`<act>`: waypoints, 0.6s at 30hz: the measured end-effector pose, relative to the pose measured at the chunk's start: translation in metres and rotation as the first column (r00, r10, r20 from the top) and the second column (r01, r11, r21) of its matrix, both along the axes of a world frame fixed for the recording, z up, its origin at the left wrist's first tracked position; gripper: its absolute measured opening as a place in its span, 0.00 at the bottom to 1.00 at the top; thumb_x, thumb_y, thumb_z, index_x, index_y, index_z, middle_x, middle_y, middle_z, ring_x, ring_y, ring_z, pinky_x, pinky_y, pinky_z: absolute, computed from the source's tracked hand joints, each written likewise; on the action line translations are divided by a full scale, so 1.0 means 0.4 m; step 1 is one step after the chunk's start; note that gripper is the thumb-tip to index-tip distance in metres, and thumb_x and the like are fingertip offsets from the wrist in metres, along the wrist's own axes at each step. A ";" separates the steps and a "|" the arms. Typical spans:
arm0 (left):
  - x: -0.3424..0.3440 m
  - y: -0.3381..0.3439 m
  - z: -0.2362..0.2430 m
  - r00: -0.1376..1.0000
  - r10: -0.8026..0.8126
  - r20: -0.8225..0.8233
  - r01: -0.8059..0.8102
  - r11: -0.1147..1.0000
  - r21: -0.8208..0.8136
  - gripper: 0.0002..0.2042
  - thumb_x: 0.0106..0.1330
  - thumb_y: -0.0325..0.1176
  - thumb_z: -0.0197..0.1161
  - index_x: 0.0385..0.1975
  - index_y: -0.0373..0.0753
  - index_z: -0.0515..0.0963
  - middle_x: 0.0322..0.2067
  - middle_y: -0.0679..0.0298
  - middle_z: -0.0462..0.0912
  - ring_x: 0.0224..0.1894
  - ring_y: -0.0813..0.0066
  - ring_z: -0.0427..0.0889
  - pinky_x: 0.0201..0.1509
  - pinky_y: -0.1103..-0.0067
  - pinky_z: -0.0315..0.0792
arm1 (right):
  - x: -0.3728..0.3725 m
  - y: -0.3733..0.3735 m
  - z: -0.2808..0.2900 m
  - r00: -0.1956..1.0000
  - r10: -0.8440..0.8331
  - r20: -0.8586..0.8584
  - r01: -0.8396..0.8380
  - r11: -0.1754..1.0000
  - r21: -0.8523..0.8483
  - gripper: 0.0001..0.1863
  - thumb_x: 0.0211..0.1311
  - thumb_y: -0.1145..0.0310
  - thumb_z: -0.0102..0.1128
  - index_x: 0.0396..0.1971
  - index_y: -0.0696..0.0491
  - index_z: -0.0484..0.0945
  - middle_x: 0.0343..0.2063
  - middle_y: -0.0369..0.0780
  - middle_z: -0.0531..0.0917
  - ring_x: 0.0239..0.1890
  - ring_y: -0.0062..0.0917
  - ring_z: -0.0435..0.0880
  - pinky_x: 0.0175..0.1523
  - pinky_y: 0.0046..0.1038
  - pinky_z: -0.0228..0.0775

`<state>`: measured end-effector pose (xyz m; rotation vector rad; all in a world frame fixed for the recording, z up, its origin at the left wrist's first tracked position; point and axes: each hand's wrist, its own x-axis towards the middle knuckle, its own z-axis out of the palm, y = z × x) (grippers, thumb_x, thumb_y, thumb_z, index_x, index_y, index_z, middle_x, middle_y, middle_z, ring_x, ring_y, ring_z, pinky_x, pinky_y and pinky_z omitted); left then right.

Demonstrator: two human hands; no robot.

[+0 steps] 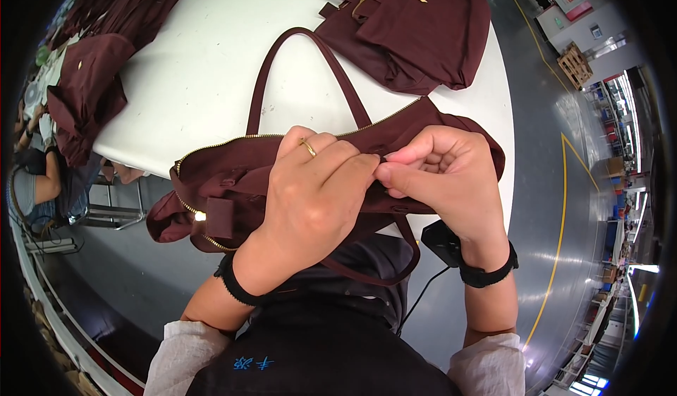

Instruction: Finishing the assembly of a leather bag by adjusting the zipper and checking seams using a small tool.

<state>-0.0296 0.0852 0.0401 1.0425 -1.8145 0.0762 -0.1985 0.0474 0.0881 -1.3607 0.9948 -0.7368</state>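
Note:
A burgundy fabric handbag (243,160) lies at the near edge of the white table, its gold-toothed zipper open. One strap loops up over the tabletop and another hangs down toward my apron. Above the bag's opening, my left hand (314,191) and my right hand (444,174) meet with their fingertips pinched together. A small dark bit shows between the fingertips, too small to name. The left fingers are curled, with a ring on one. Beneath my hands, part of the bag's lining and far panel is hidden.
More burgundy bags (423,33) lie at the far right of the white table (190,71). Burgundy fabric pieces (92,71) are heaped at the left, where another person's arm (49,174) shows. A dark cable (423,294) hangs by my right wrist. A wooden pallet (575,64) stands beyond the walkway.

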 end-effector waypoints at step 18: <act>0.004 0.002 0.005 0.998 -0.003 -0.055 0.008 0.996 0.084 0.10 0.43 0.20 0.69 0.27 0.37 0.80 0.22 0.65 0.79 0.25 0.71 0.77 0.35 0.76 0.64 | 0.004 -0.002 0.007 1.000 -0.016 -0.005 0.016 0.999 0.045 0.05 0.50 0.81 0.64 0.29 0.63 0.80 0.24 0.40 0.84 0.26 0.15 0.82 0.33 0.14 0.75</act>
